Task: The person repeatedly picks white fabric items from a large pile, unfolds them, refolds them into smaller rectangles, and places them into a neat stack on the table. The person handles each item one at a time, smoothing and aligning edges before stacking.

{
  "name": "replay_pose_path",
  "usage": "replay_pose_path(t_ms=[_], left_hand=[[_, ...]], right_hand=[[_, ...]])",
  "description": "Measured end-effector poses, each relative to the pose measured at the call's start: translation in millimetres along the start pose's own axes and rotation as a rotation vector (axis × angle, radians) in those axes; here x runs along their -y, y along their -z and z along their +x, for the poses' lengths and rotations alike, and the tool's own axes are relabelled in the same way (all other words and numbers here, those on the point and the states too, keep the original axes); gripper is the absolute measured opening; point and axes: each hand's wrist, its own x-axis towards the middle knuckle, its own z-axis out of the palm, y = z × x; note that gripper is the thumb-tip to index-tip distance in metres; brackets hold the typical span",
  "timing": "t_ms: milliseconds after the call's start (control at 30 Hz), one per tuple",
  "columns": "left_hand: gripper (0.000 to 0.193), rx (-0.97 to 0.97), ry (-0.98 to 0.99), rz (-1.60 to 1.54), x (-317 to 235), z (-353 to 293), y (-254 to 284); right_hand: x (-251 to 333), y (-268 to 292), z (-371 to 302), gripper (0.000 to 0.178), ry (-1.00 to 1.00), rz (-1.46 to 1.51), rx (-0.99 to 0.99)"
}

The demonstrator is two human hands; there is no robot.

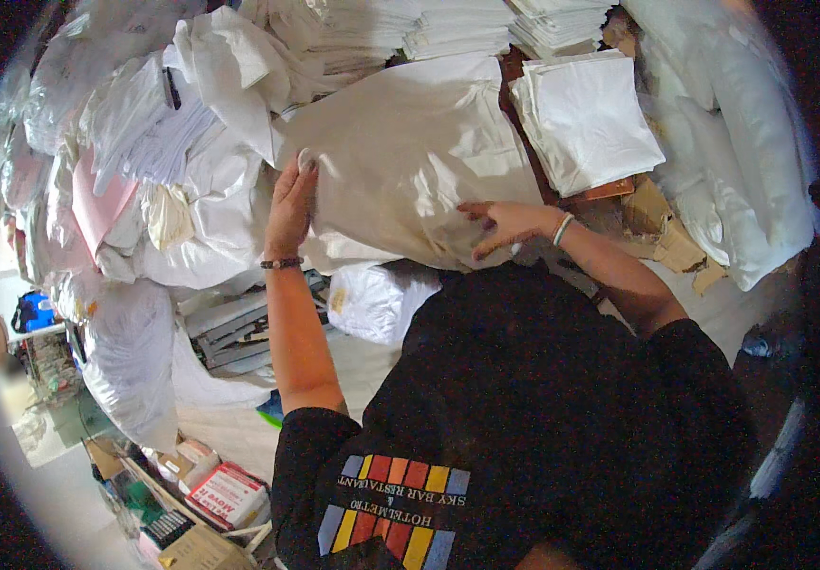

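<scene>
A large off-white cloth (400,142) lies spread in front of me, slightly wrinkled, its near edge close to my body. My left hand (291,204) rests along the cloth's left edge, fingers stretched and close together, seen side-on. Over the near right part of the cloth, my right hand (514,225) has its fingers spread and touches the fabric with nothing in its grasp. Whether the cloth is a pillowcase or a sheet I cannot tell.
Stacks of folded white linen (457,28) line the far side. A squared white pile (595,123) sits at the right, near torn cardboard (657,218) and plastic-wrapped bundles (733,142). Heaped linen (158,123) crowds the left. A white bundle (381,299) lies below the work surface; boxes (229,494) stand lower left.
</scene>
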Motion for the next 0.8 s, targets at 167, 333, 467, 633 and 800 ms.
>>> replay_pose_path(t_ms=[167,333,467,633,800], left_hand=[[0.028,-0.231,-0.274,-0.242,-44.6,33.8,-8.0],[0.031,-0.098,-0.025,0.417,-23.0,40.4,25.0],[0.04,-0.017,0.015,-0.235,7.9,37.4,50.2],[0.064,-0.38,0.227,-0.393,57.9,34.2,28.6],[0.066,0.273,0.368,0.06,132.1,-1.9,29.4]], right_hand=[[-1.3,-15.1,10.5,0.062,-0.117,-0.34,0.009],[-13.5,23.8,-4.0,0.041,-0.16,-0.279,-0.197],[-23.6,82.6,-15.1,0.043,0.165,0.04,-0.303],[-25.1,96.3,11.3,0.05,-0.202,1.228,-0.618],[-56.6,39.6,-1.3,0.052,-0.405,0.578,-0.674]])
